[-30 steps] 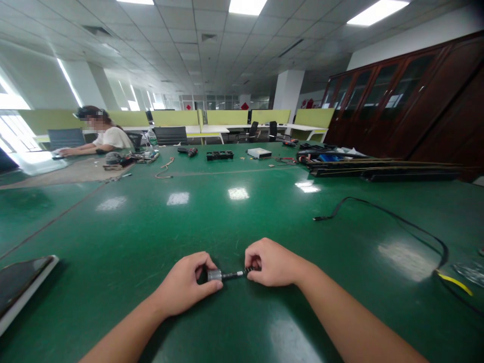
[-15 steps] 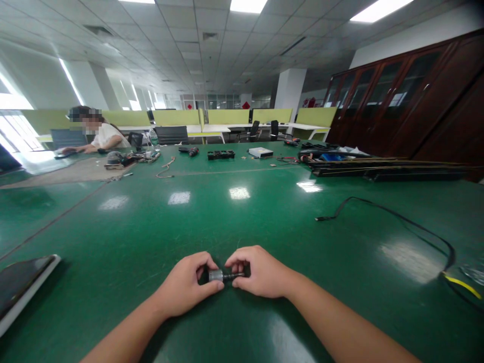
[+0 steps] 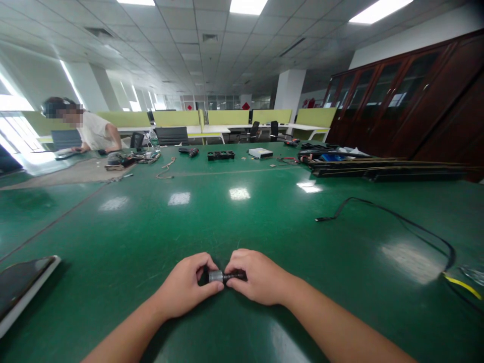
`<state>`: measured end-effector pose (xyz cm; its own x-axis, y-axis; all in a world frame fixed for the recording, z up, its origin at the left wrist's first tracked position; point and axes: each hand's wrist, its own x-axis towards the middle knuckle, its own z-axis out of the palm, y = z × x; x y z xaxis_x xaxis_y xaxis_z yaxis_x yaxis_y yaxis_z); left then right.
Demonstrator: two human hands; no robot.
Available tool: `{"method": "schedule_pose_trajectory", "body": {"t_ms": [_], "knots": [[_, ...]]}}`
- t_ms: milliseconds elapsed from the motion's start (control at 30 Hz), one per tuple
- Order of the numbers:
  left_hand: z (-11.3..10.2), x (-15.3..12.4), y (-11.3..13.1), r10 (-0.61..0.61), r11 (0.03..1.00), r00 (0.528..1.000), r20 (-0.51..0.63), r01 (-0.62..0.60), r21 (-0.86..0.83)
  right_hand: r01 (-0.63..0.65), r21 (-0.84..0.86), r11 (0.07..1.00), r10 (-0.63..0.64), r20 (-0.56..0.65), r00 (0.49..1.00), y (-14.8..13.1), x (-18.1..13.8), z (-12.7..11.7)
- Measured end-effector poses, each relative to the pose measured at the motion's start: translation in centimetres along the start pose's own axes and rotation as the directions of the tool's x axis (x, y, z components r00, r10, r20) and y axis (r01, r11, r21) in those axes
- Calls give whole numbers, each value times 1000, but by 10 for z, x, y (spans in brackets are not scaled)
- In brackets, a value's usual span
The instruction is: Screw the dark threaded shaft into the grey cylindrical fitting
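Both grips are closing on a small metal rod (image 3: 221, 276) just above the near edge of the green desk (image 3: 242, 217), roughly midway along it. The left hand (image 3: 187, 288) is pinching the rod's silver cylindrical end between thumb and forefinger, while the right hand (image 3: 254, 277) is clenching its fingers around the darker shaft, hiding most of it. The two hands are almost touching, with the rod lying level between them and both forearms reaching in from the near edge. A dark flat device with a white rim (image 3: 24, 282) is lying at the near left edge of the desk. Toward the right edge, a black cable (image 3: 401, 220) is curving across the surface, running down to a yellow wire (image 3: 459, 285) near the right corner. Along the far right side, long dark rails (image 3: 381, 171) are lying in a stack, and a white box (image 3: 260, 152) and a black tray (image 3: 220, 155) are sitting near the far edge. At the far left corner, a co-worker in a white shirt (image 3: 96, 133) is leaning over the desk beside a scatter of small parts (image 3: 130, 159).
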<state>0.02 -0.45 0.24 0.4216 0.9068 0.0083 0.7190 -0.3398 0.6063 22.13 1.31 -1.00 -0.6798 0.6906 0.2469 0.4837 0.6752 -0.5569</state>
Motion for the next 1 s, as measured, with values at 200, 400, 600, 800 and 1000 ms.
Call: {"method": "schedule_pose_trajectory", "body": {"t_ms": [200,400,600,800,1000], "knots": [[-1,0,1,-11,1000,1000,6,11,4,37,-47,998,-37,-7,999,1,-1,-1],[0,1,0,-4,1000,1000,4,4,0,31,-69,997,-32,-6,999,1,-3,-3],[-1,0,2,-7,1000,1000,8,7,10,24,-94,995,-23,13,1000,-2,-3,-7],[-1,-1,2,-12,1000,1000,10,11,9,18,-91,996,-16,17,1000,-2,-3,-9],[-1,0,2,-12,1000,1000,12,12,9,8,-88,996,-6,23,1000,0,-4,-9]]}}
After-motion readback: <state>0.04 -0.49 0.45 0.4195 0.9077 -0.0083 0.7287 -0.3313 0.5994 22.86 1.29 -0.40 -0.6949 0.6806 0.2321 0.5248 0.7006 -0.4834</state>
